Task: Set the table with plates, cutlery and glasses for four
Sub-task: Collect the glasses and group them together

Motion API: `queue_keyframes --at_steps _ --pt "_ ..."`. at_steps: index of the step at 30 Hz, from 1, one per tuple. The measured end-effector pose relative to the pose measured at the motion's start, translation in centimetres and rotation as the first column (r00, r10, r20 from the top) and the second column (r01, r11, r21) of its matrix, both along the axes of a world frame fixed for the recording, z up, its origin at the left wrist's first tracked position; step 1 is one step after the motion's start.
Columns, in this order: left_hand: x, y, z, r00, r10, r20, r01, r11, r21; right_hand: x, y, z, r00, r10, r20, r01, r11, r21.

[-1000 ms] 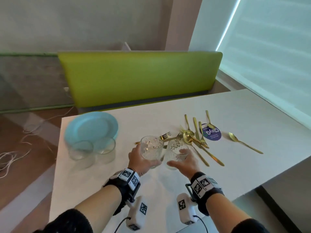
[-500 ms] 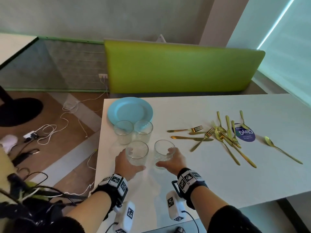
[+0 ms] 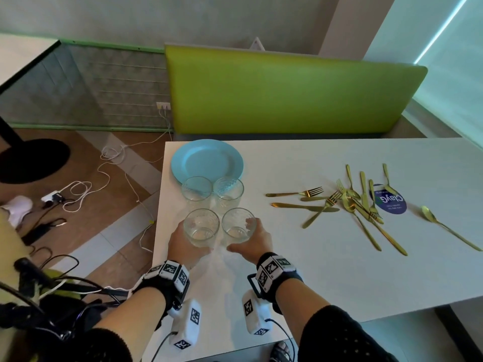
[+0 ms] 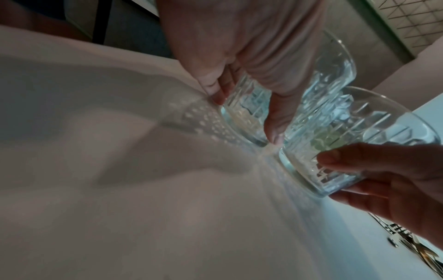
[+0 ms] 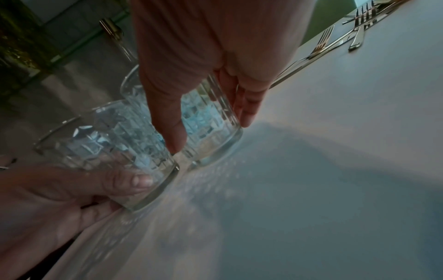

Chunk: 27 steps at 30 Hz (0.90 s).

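1. Plate (image 3: 206, 159): pale blue, round, lying flat at the table's far left corner.
2. Far glasses (image 3: 196, 190): two clear cut-pattern tumblers, upright, side by side just in front of the plate.
3. Near glasses (image 3: 201, 227): two more tumblers, upright, almost touching, just in front of the far pair.
4. Cutlery (image 3: 363, 202): gold forks, knives and spoons in a loose crossed heap well right of the plate; one spoon (image 3: 449, 231) lies apart, farther right.

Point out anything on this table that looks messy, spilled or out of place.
The gold cutlery lies in a loose, crisscrossed heap toward the right of the white table, partly over a round blue sticker, with one spoon lying apart. Nothing looks spilled or broken; all four glasses stand upright.
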<state>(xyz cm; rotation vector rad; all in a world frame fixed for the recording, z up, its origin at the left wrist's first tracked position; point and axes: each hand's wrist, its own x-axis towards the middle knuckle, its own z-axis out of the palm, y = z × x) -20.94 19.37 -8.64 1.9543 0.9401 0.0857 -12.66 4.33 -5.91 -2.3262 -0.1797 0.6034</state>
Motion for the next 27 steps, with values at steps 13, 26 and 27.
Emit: queue_keyframes --at_steps 13,26,27 --pt "0.9 0.1 0.6 0.998 0.039 0.057 -0.035 0.997 -0.065 1.1 0.7 0.2 0.998 0.026 -0.063 -0.025 0.999 0.022" --pt "1.5 0.6 0.4 0.996 0.084 -0.041 -0.087 0.992 -0.087 1.8 0.6 0.2 0.991 0.084 -0.107 -0.087 0.996 -0.025" --pt "1.4 0.6 0.7 0.996 0.08 -0.041 -0.083 0.992 -0.099 1.9 0.5 0.2 0.99 0.092 -0.112 -0.096 0.995 -0.037"
